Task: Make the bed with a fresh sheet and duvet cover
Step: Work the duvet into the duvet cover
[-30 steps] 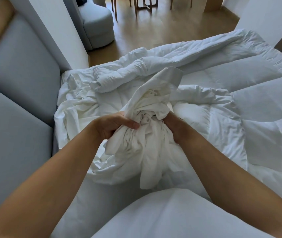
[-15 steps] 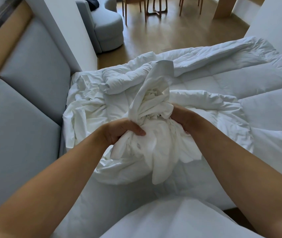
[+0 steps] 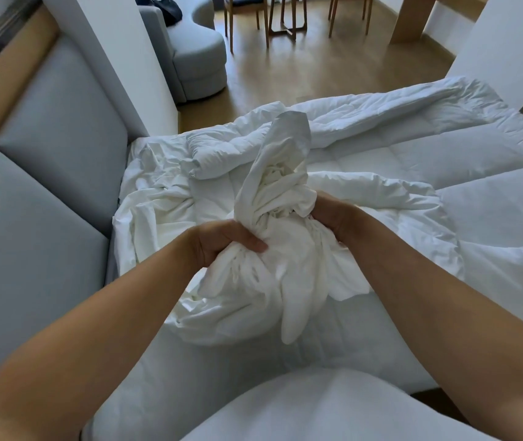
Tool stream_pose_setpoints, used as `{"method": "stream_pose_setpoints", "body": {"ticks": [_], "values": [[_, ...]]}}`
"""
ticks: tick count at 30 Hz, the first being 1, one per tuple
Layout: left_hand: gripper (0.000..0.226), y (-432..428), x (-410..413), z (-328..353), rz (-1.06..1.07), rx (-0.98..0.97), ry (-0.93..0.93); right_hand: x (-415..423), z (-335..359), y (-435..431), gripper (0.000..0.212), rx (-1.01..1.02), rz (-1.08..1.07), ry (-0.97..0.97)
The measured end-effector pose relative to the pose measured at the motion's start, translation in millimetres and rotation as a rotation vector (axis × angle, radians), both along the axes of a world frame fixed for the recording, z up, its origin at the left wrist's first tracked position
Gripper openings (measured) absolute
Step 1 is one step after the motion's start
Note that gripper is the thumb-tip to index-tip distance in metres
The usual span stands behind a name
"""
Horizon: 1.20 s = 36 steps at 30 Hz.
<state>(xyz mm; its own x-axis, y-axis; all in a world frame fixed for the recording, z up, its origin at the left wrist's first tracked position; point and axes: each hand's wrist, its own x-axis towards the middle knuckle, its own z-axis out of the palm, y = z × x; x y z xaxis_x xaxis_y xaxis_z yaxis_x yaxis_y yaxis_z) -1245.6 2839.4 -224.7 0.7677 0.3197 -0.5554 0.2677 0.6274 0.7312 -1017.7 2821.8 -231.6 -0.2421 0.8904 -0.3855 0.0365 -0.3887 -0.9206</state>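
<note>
Firmly, left hand (image 3: 222,241) grips bunched sheet (image 3: 285,275).

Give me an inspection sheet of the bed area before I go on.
Surface: mattress, quilted top bare at the near end.
Job's things: bunched white sheet held above the bed; duvet lies rumpled across the far side.
Clutter: crumpled white fabric at the bed's left edge; cannot tell whether it joins the sheet.
Hands: left hand and right hand both grip the sheet.
Cables: nothing seen.
Surroundings: grey padded headboard on the left; grey sofa and wooden chairs on a wood floor beyond.
</note>
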Motion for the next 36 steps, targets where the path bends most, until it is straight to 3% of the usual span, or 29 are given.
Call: {"method": "stream_pose_setpoints", "body": {"ticks": [3, 6, 11, 14, 17, 21, 23, 24, 26, 30, 33, 36], "values": [[0.041, -1.0, -0.3, -9.0, 0.130, 0.001, -0.098, -0.9, 1.4, 4.2, 0.009, 0.029, 0.007, 0.027], [0.051, 7.6, -6.4, -8.6, 0.215, -0.008, -0.147, 3.2, -4.3, 4.9, 0.014, -0.014, -0.024, 0.198], [0.030, 28.7, -4.4, 7.2, 0.304, 0.157, -0.096, 9.5, -12.6, -12.8, 0.011, -0.213, 0.179, 0.329], [0.030, 27.6, 11.4, 7.1, 0.335, 0.213, -0.015, 5.6, -22.4, -24.9, 0.044, -0.260, 0.298, 0.455], [0.029, 24.7, 23.3, 2.0, 0.400, 0.200, -0.013, -6.3, -29.4, -28.3, 0.038, -0.218, 0.295, 0.461], [0.032, 27.8, 6.4, 0.7, 0.183, 0.189, 0.039, -1.6, -41.9, -28.6, 0.039, -0.096, 0.123, 0.641], [0.037, 22.1, -0.3, -0.2, -0.025, 0.111, 0.132, 0.3, -43.7, -26.4, 0.014, -0.017, -0.016, 0.539], [0.036, 17.9, 0.5, -1.8, -0.113, 0.102, 0.137, 0.3, -41.5, -24.5, 0.013, 0.017, -0.079, 0.438], [0.035, 10.6, 5.4, -5.2, -0.168, 0.114, 0.110, 1.5, -39.8, -22.4, 0.033, 0.035, -0.119, 0.321], [0.041, 2.3, 9.5, -15.7, -0.009, 0.080, -0.004, 3.9, -36.6, -22.4, 0.034, 0.025, -0.124, 0.331], [0.047, 4.2, 6.1, -20.8, 0.127, 0.035, -0.143, 2.8, -33.5, -19.2, 0.010, -0.044, -0.092, 0.403], [0.043, 14.5, 8.7, -24.3, 0.303, 0.072, -0.163, 3.0, -30.1, -27.9, 0.021, -0.190, 0.134, 0.492]]}}
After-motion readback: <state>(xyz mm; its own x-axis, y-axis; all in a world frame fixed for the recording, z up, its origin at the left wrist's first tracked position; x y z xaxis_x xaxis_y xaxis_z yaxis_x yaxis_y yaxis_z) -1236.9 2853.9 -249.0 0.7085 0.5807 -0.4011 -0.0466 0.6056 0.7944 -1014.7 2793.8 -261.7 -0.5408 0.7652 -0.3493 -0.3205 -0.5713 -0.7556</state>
